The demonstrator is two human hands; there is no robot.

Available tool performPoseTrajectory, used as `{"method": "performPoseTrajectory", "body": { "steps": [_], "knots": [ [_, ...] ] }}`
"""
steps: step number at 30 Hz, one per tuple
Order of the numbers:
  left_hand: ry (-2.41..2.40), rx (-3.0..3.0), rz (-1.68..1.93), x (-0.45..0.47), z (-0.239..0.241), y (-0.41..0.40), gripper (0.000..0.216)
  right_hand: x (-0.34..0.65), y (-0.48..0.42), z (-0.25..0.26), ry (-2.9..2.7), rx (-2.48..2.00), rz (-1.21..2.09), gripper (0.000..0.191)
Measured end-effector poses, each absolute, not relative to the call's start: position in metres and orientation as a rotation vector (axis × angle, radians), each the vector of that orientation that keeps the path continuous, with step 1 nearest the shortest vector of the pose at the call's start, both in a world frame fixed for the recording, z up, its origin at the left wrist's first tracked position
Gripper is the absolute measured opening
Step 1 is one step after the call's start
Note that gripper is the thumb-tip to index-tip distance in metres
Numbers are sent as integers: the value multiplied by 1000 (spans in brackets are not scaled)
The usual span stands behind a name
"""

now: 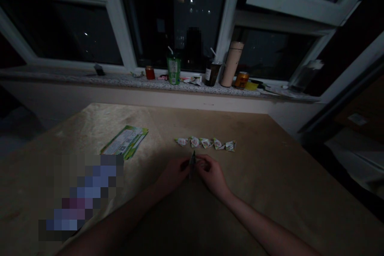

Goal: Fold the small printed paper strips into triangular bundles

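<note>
Between my two hands stands a piece of printed paper [192, 163], white and green, seen nearly edge-on. My left hand [174, 173] grips it from the left, its fingers partly hidden in shadow. On the other side, the bent fingers and thumb of my right hand [211, 171] pinch it. Just beyond the hands, several small folded paper triangles [205, 143] lie in a row on the table. A stack of green and white printed leaflets [124, 142] rests to the left, beyond my left hand.
A blurred-out bluish object [87, 196] lies on the table [270, 160] at the left. Along the windowsill [120, 80] stand a green cup [173, 70], a dark cup [211, 74], a tall pinkish flask [232, 64], an orange can [241, 80] and a red jar [150, 73].
</note>
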State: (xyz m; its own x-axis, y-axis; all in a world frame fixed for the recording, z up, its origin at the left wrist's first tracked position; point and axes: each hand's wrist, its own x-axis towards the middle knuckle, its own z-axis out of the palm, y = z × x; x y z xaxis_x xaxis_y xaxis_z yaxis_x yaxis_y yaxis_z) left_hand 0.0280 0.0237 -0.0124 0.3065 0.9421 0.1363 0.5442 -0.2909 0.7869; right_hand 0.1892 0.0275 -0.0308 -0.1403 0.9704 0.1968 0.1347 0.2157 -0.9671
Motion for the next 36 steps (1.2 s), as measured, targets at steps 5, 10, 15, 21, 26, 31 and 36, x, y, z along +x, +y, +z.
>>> {"method": "performPoseTrajectory", "body": {
  "steps": [5,10,15,21,26,31,36],
  "knots": [
    [1277,1816,864,25,-13,27,25,195,27,-29,-1563,-1109,1045,30],
    [1186,1681,888,23,-14,29,27,198,27,-30,-1526,-1119,1121,35],
    [1077,1506,897,26,-9,27,32,201,29,-29,-1485,-1064,1219,39],
    [1035,1299,932,28,-7,25,35,207,31,-23,-1567,-966,1120,34],
    [997,1173,948,26,-9,25,35,211,32,-18,-1619,-910,1109,26],
    [979,1154,950,26,-8,24,34,214,33,-20,-1577,-925,1156,24],
    [1003,1235,929,25,-10,25,29,215,34,-24,-1477,-986,1239,23]
  ]
}}
